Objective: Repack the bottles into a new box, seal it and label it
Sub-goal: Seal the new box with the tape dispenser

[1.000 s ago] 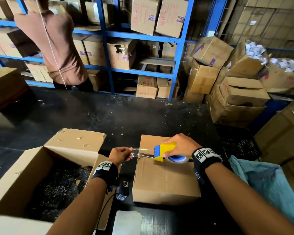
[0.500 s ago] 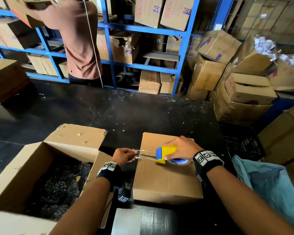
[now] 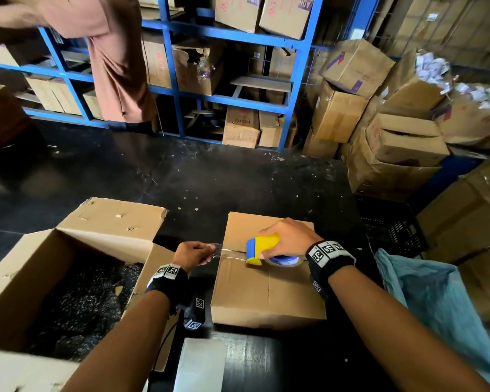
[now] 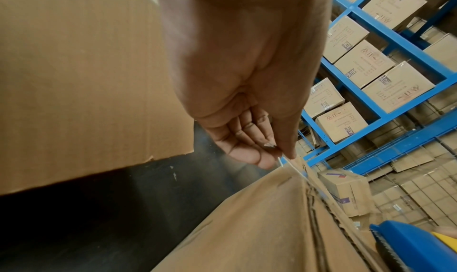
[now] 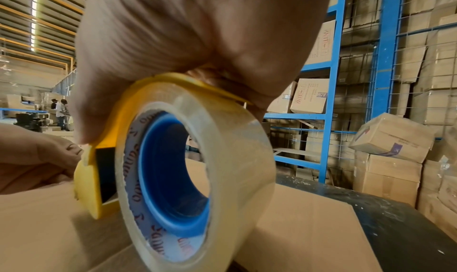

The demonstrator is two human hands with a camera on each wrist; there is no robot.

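A closed cardboard box [image 3: 266, 295] lies on the black table in front of me. My right hand [image 3: 287, 236] grips a yellow and blue tape dispenser [image 3: 262, 248] with a clear tape roll [image 5: 195, 180], resting on the box's top seam. My left hand [image 3: 194, 253] pinches the free end of the clear tape [image 3: 227, 253] just off the box's left edge; the wrist view shows thumb and fingers [image 4: 269, 155] closed on the strip. A short length of tape stretches between both hands over the seam. No bottles are visible.
A large open box [image 3: 40, 278] with dark contents stands at my left, its flap [image 3: 111, 222] raised. A blue cloth bag [image 3: 436, 306] hangs at right. Blue shelving [image 3: 294, 80] with cartons and a person in a brown shirt [image 3: 116, 58] stand beyond the table. Stacked boxes [image 3: 393, 137] fill the right.
The dispenser and both hands stay on the box seam, little changed. The view shifted slightly. The person at the shelves has moved to the right.
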